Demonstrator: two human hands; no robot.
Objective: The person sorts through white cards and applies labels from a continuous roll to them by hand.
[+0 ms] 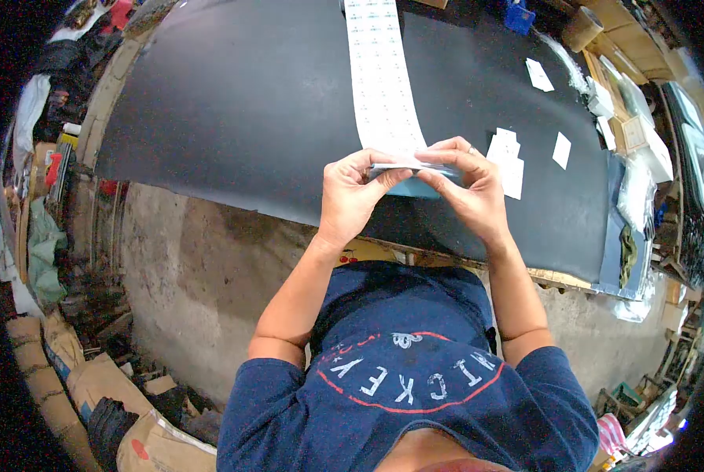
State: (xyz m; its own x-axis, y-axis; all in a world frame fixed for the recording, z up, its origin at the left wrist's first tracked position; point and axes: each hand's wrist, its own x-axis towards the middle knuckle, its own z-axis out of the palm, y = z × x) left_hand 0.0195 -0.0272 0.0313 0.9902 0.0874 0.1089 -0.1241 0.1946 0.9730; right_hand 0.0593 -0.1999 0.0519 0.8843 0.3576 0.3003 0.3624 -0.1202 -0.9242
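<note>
Both hands meet over the front edge of a black table. My left hand (357, 189) pinches the left end of a thin, flat, light item (403, 167) between thumb and fingers. My right hand (468, 182) grips its right end the same way. The item is seen nearly edge-on, so what it is cannot be made out. Just below it a light-blue piece (412, 187) shows between the hands. Directly behind them a long white strip (381, 71) printed with rows of small marks runs away over the table, its near end close to the fingers.
On the black table (234, 102), small white cards (506, 164) lie overlapping right of my right hand, with single cards (561, 150) farther right. A blue basket (519, 17) stands at the back. Boxes and plastic-wrapped goods (639, 193) line the right edge. Cardboard (108, 385) lies at lower left.
</note>
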